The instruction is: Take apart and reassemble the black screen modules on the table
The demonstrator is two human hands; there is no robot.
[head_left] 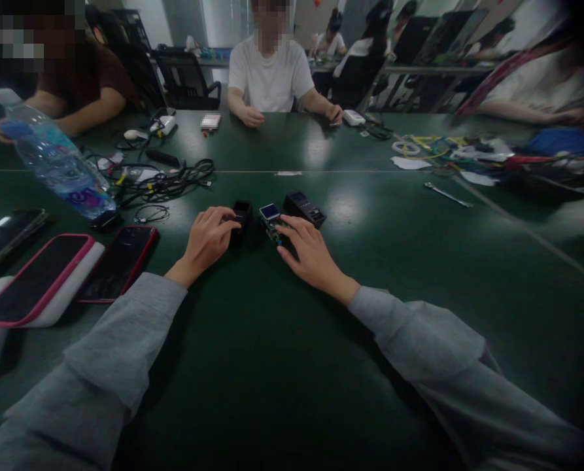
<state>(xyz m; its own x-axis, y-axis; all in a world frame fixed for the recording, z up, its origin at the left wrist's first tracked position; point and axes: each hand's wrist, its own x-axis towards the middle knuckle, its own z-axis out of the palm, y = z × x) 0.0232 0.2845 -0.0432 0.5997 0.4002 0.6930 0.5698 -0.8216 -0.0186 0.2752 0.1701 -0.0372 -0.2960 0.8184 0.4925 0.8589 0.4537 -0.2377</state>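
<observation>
My left hand [208,240] rests on the dark green table [272,366] with its fingers curled around a small black open-topped casing [241,217]. My right hand [307,252] lies just right of it, fingertips touching a small circuit board with a square blue screen [271,218]. A black rectangular device with a small display [304,208] lies just behind my right hand, apart from the fingers. Both arms wear grey sleeves.
Two phones in red cases [118,261] [36,278] and a dark phone [7,234] lie at left, with a plastic water bottle [56,163] and tangled black cables [167,180]. A wrench [447,194] and coloured wires [433,147] lie at right. Other people sit across the table.
</observation>
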